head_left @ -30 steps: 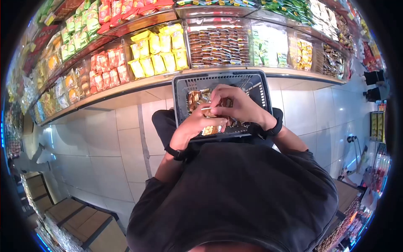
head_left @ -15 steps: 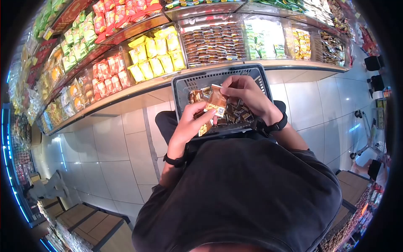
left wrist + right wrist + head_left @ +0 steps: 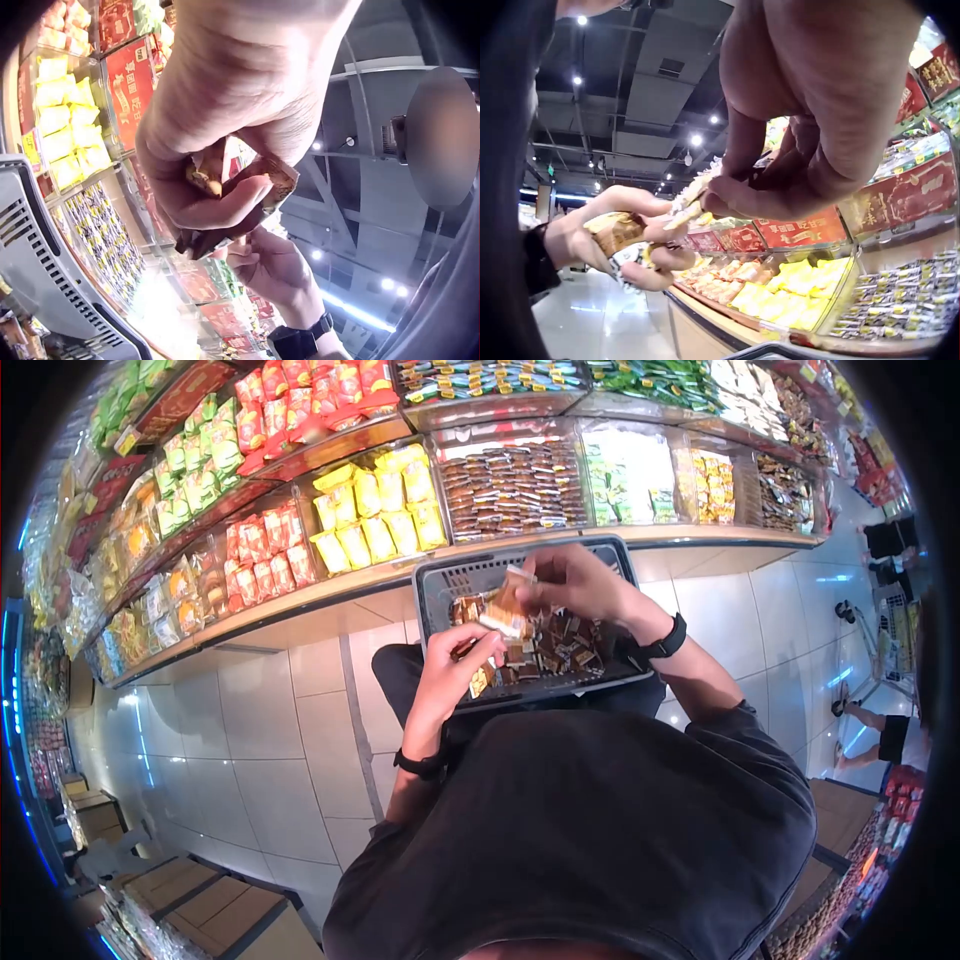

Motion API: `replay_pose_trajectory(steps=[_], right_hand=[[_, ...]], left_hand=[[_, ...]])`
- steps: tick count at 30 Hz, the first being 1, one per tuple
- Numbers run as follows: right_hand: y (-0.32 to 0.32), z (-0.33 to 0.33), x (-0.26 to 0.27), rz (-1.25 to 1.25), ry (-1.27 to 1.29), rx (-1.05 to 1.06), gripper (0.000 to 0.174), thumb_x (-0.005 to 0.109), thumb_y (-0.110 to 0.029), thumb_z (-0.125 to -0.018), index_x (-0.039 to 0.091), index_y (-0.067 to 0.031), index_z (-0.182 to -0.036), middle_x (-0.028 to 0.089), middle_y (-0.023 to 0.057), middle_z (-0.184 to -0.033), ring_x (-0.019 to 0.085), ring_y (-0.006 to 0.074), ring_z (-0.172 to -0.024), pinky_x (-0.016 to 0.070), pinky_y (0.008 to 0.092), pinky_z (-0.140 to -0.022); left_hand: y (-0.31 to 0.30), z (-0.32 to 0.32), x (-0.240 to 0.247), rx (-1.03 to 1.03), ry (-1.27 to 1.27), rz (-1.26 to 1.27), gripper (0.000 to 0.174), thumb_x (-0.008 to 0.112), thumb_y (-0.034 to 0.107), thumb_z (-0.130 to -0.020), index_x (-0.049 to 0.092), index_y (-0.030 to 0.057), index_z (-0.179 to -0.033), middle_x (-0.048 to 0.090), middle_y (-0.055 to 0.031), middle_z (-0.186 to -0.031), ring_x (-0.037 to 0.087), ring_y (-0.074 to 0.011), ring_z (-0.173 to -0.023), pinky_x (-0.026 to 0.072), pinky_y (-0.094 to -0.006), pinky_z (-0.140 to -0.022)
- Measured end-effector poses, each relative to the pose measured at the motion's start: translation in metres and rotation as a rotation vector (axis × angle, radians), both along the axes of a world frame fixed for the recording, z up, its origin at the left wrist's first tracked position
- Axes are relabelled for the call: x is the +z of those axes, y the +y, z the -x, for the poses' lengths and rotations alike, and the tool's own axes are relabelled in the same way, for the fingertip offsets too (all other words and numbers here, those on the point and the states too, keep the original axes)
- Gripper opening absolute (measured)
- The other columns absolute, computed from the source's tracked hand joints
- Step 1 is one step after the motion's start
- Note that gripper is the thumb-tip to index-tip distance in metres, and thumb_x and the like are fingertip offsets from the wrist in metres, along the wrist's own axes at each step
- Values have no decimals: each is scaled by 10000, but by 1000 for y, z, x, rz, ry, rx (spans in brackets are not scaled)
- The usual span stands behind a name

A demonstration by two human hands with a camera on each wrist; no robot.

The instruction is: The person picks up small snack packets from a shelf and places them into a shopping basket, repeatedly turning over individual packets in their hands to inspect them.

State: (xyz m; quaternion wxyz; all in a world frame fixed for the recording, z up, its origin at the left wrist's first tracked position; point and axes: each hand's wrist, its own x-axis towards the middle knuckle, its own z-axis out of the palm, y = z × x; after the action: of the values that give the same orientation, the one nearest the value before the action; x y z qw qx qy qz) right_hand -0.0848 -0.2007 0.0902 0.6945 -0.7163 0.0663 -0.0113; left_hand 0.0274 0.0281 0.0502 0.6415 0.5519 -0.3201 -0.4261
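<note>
Over the basket (image 3: 432,622), my right hand (image 3: 580,588) pinches the top of a small brown-and-white snack packet (image 3: 512,600) between thumb and fingers. My left hand (image 3: 452,665) is just below and to the left, near the packet's lower end. In the right wrist view the left hand (image 3: 585,240) has its fingers curled round another brown packet with a patterned white end (image 3: 619,240). From the left wrist, a dark brown wrapper (image 3: 281,180) shows by the left fingers, with the right hand (image 3: 281,274) behind it.
Many similar small packets (image 3: 560,645) lie inside the basket, which stands at the person's knees. Ahead, shelf bins hold yellow bags (image 3: 380,510), red bags (image 3: 265,555) and stacked brown packets (image 3: 510,480). A trolley (image 3: 890,645) and people are on the right.
The hands were close together, then drew apart and showed the packet's face between them. Now the packet is tilted, and the left hand is slightly lower, uncovering more packets in the basket.
</note>
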Motion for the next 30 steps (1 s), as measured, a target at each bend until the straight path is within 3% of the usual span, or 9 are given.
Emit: replay_pose_trajectory(steps=[1,2,7,11,14,19,22,25,30], right_hand=[[-4,-11,16,48,40,-105,197,717,-190,-970,673,2,-980,705,17,-824,645,82,-739,525,267,-659],[-23,-26,3,337,-72,-180,156,730,-138,-942,667,3,-968,677,33,-748,655,96,-722,516,307,-636],[-80,-133,-16,993,-414,-496,135,661,-155,-944,610,-30,-945,641,242,-751,624,463,-745,490,502,-623],[-121,-212,-64,1434,-164,-356,213,593,-37,-865,570,-11,-1075,680,221,-807,692,402,-790,558,502,-677],[-138,-248,-102,1575,-189,-311,274,594,-2,-832,570,15,-1104,691,204,-835,708,362,-846,579,461,-716],[-151,-274,-134,1578,-9,-173,242,570,-11,-879,558,12,-1119,703,223,-869,713,368,-886,586,456,-753],[-156,-279,-141,1478,-67,-153,247,583,-5,-855,539,16,-1097,690,260,-878,688,440,-875,558,525,-748],[-157,-277,-141,1367,-29,-101,226,520,-143,-983,545,10,-1147,684,274,-845,676,455,-854,534,541,-773],[-154,-265,-126,1484,-126,-63,280,467,-231,-1034,582,9,-1121,688,242,-783,664,453,-785,505,520,-829]], left_hand=[[4,-3,0,37,-6,-52,182,632,106,-994,705,-43,-918,711,-76,-832,644,-109,-797,494,-262,-757],[7,-5,-1,44,-8,-44,182,632,106,-994,705,-43,-918,711,-76,-832,644,-109,-797,494,-262,-757],[15,-12,-9,112,15,-25,177,624,96,-992,688,-39,-899,695,-91,-863,656,-148,-782,491,-288,-745],[13,-10,-13,82,50,-25,163,623,85,-989,698,-32,-903,697,-72,-830,652,-134,-780,490,-277,-738],[14,-11,-11,62,126,-24,151,612,70,-998,695,-27,-918,702,-70,-832,655,-132,-806,496,-268,-744],[19,-23,-18,80,214,-44,141,606,58,-1000,687,-36,-933,705,-81,-853,661,-145,-810,503,-278,-753],[21,-27,-22,99,237,-46,144,605,59,-1000,683,-39,-928,706,-85,-856,664,-148,-816,505,-282,-761],[20,-29,-23,109,260,-50,151,604,63,-1002,680,-40,-921,707,-90,-861,667,-154,-822,505,-285,-767],[13,-30,-18,127,351,29,169,612,129,-1017,680,-24,-995,714,-66,-867,678,-136,-822,521,-264,-737]])
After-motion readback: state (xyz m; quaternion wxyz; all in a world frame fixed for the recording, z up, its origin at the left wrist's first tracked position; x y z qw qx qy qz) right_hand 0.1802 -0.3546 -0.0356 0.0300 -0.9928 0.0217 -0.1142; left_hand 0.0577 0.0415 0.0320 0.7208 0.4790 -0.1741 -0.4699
